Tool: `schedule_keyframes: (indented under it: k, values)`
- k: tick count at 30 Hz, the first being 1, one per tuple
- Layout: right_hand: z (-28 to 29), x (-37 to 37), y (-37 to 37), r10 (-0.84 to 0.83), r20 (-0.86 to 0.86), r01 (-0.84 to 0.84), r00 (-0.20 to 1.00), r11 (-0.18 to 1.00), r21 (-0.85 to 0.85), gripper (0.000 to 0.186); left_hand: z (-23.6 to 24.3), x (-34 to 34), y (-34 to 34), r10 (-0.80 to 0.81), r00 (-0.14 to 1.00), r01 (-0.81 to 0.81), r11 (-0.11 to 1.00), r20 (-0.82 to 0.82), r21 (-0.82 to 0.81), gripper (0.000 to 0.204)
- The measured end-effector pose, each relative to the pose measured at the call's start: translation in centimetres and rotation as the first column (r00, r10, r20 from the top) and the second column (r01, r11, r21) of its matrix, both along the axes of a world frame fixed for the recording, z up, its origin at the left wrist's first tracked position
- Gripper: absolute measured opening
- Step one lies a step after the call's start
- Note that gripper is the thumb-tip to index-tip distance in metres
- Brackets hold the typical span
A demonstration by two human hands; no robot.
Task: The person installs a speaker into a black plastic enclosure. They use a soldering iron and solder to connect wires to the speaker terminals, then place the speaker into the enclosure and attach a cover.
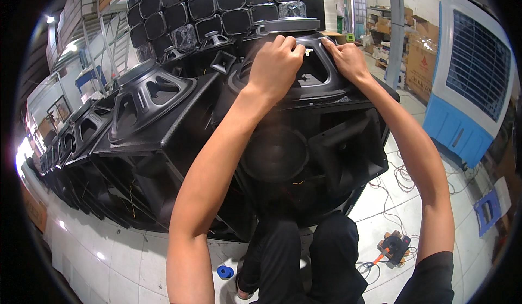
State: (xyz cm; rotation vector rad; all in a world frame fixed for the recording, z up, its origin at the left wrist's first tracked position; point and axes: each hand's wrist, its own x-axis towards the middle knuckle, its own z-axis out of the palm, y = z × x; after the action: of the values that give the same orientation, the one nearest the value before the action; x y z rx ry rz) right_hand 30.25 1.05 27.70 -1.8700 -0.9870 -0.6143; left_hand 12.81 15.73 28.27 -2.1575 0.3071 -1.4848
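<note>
A large black loudspeaker driver (318, 89) lies face down on top of a black speaker cabinet (348, 116), its round magnet (291, 25) uppermost. My left hand (276, 67) is closed at the left of the driver's frame, knuckles up; whatever its fingers hold is hidden behind them. A small pale terminal piece (308, 52) shows just right of it. On the other side, my right hand (348, 59) is closed with thumb and fingers against the upper edge of the driver's metal basket. The cabinet's front has a round opening and a rectangular horn (348, 152).
More cabinets with upturned drivers (149, 100) run in a row to the left. Stacked dark square panels (201, 5) stand behind. At right are a blue-and-white air cooler (473, 76), a cardboard box (421, 65), cables and a power tool (394, 247). A blue spool (225, 272) lies on the floor.
</note>
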Motion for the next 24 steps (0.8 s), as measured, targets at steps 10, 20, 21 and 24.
schedule_keyframes:
  k: [10,20,21,24]
  values:
    - [-0.09,-0.1,-0.23,0.039,-0.004,-0.039,0.999,0.999,0.006,0.076,1.04,0.02,0.38,0.189,0.979,-0.157,0.942,-0.08,0.298,0.009]
    - [-0.17,-0.16,-0.16,0.049,-0.048,-0.049,0.998,0.999,0.012,0.076,1.07,0.04,0.82,0.132,0.979,-0.09,0.962,-0.152,0.258,0.017]
    - [-0.14,-0.26,-0.19,0.054,-0.047,-0.053,0.997,0.999,0.011,0.076,1.06,0.09,0.93,0.123,0.98,-0.082,0.966,-0.155,0.245,0.016]
    - [-0.08,-0.23,-0.34,0.048,-0.043,-0.048,0.998,0.999,0.009,0.076,1.13,0.25,0.84,0.1,0.983,-0.06,0.968,-0.153,0.242,0.015]
